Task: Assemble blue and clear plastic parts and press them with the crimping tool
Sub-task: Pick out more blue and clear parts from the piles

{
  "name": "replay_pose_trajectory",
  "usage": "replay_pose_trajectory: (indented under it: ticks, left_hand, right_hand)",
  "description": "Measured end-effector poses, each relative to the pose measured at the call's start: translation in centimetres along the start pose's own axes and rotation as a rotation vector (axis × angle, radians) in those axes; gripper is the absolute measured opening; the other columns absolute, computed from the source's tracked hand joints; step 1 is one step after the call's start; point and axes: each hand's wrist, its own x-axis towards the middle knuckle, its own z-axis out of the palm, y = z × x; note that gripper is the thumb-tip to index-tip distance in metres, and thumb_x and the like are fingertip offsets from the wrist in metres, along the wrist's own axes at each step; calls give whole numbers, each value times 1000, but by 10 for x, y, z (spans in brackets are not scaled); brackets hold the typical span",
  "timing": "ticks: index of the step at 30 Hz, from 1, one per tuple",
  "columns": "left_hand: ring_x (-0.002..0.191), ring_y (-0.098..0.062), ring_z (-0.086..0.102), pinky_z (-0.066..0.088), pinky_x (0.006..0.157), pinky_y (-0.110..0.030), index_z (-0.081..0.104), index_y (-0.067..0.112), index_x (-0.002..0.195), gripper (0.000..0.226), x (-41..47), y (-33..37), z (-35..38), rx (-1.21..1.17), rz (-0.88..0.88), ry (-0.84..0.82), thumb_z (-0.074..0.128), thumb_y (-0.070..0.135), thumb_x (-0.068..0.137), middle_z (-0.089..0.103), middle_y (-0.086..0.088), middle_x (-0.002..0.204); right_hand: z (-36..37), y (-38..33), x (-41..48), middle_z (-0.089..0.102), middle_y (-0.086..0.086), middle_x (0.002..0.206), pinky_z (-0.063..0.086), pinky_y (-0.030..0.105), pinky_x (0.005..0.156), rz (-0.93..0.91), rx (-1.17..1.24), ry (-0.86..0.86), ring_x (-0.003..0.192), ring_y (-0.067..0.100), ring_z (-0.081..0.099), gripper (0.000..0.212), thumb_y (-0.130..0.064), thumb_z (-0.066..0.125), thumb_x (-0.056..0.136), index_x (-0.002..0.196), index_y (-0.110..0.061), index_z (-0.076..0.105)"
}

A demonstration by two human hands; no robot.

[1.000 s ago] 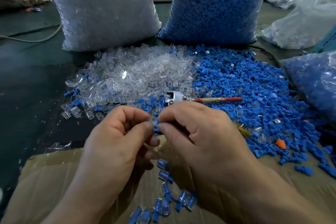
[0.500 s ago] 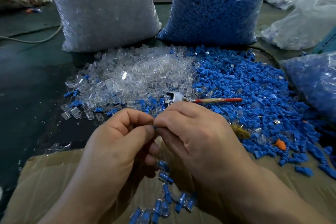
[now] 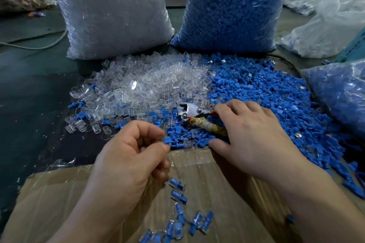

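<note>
The blue part (image 3: 167,141) sits pinched between the thumb and forefinger of your left hand (image 3: 130,156), above the edge of the cardboard (image 3: 207,165). Just beside it, your right hand (image 3: 254,136) lies over the wrapped handles of the crimping tool (image 3: 190,111), fingers (image 3: 231,105) spread and loose, not clamped round it. The tool rests where the clear pile (image 3: 142,85) meets the blue pile (image 3: 266,92) on the dark surface (image 3: 29,94). Assembled pieces (image 3: 177,185) lie scattered on the cardboard below your hands.

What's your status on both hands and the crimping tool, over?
Left hand pinches blue part. Right hand rests on crimping tool handles, not yet gripped. Nothing blocking.
</note>
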Motion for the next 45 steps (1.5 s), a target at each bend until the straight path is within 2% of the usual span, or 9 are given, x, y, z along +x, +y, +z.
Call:
replay_pose_trajectory:
  ticks: [4,8,14,20,23,26,29,37,45]
  left_hand:
    - [50,-19,65,51,45,-20,73,32,82,31,1,2,-1,-8,-7,8,71,1,85,69,-13,65]
    - [49,-18,64,51,45,-19,72,33,82,33,3,1,-1,-1,-1,22,71,0,85,69,-12,64]
    - [50,-18,64,51,46,-20,72,33,85,30,2,0,-2,-21,-1,47,71,3,87,70,-11,67]
    - [52,-19,64,53,49,-25,72,35,88,17,4,0,-4,-99,-14,96,73,27,72,71,-10,70]
    - [57,-24,62,53,53,-36,72,28,90,22,3,0,-6,-162,-2,100,71,32,68,70,-14,75]
    - [59,-20,64,54,53,-30,73,28,87,13,3,1,-8,-109,83,95,73,19,78,71,-11,75]
    - [59,-17,64,54,52,-25,72,27,87,32,4,-2,-10,-46,119,104,65,-4,89,70,-8,72]
    - [57,-16,62,54,50,-25,72,27,87,35,2,3,-8,-64,178,126,63,-6,90,67,-3,69]
    - [58,-13,63,54,50,-23,72,27,85,34,1,9,-9,-80,194,66,64,-6,86,67,-2,69]
  right_hand:
    - [-1,5,5,43,-6,139,31,45,108,11,-3,-22,127,23,38,68,-62,50,86,143,-33,26]
    - [-1,5,11,53,-7,121,34,45,99,-15,6,-16,113,22,42,58,-56,54,86,136,-35,35]
    - [-8,8,11,51,-5,108,36,41,90,29,81,101,102,20,44,53,-49,57,77,126,-32,47]
    - [-23,-6,-9,48,-20,91,36,22,61,-139,264,111,78,1,47,43,-54,43,75,115,-39,47]
    - [-24,-12,-15,53,-19,90,45,23,64,-229,238,62,77,2,50,46,-61,40,74,112,-38,53]
    - [-23,-11,-15,53,-21,98,48,24,72,-247,218,45,87,2,50,56,-63,36,72,120,-39,50]
    - [-21,-10,-15,51,-23,109,45,22,82,-262,203,33,99,2,47,62,-64,36,72,129,-41,44]
    - [-20,-7,-15,47,-28,119,37,18,89,-299,231,4,107,-3,42,67,-67,30,71,134,-45,40]
    - [-21,-9,-12,51,-23,97,30,12,73,-306,175,5,89,1,47,61,-65,28,70,123,-46,49]
